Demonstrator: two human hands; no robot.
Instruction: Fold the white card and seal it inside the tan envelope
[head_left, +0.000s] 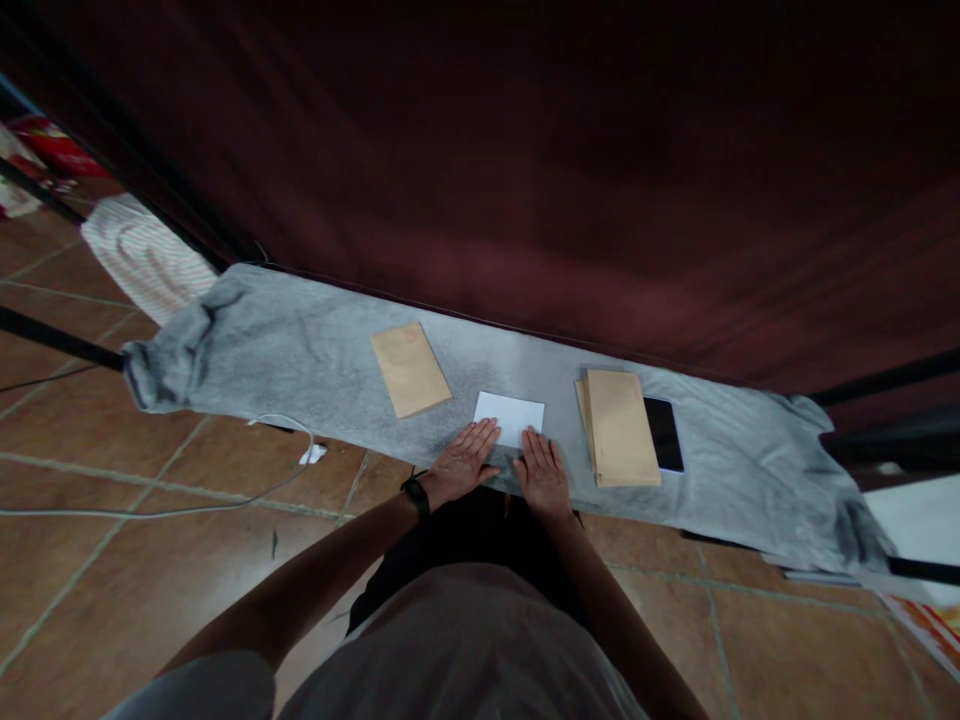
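Observation:
A white sheet of paper [511, 412], small and rectangular, lies on the grey cloth in front of me. My left hand [465, 462] rests flat on its lower left part, fingers stretched out. On the lower right edge lies my right hand [541, 470], flat too, with its fingers extended. Left of the paper is a single brown envelope [411, 370], set at a slant, with a faint reddish mark near its top. To the right sits a stack of brown envelopes [622, 425], the lower ones jutting out at the left.
A dark-screened phone [664, 435] lies beside the stack, partly under it. Grey cloth [300, 335] covers the long narrow surface. A dark red curtain [525, 200] hangs behind. On the tiled floor at left runs a white cable [225, 505]; a striped cloth [150, 255] is farther back.

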